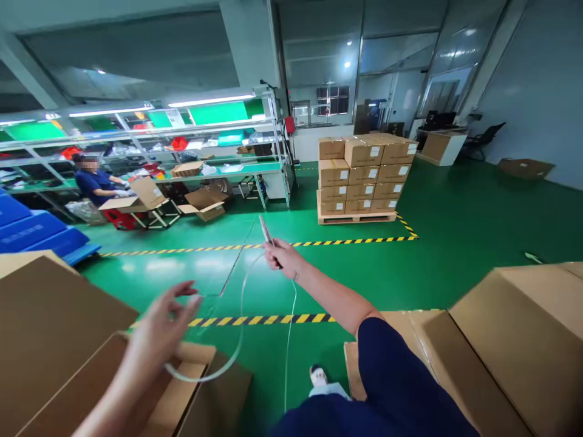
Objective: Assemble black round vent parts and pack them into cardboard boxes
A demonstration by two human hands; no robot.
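My right hand (283, 258) is stretched out ahead and closed around a slim pale tool (265, 229) with a dark lower part. Its exact kind is unclear. A white plastic strap (241, 315) loops from beside that hand down and back towards my left wrist. Another thin strand (288, 340) hangs from near my right wrist towards the floor. My left hand (159, 325) is blurred, fingers bent, over an open cardboard box (182, 385). Whether it grips the strap is hidden.
Taped cartons (362, 176) are stacked on a wooden pallet (357, 218) ahead. Another cardboard box (514, 346) stands at right. Blue bins (40, 233) are at left. A seated co-worker (95, 182) is by a long workbench (228, 173). Striped tape (268, 320) marks the green floor.
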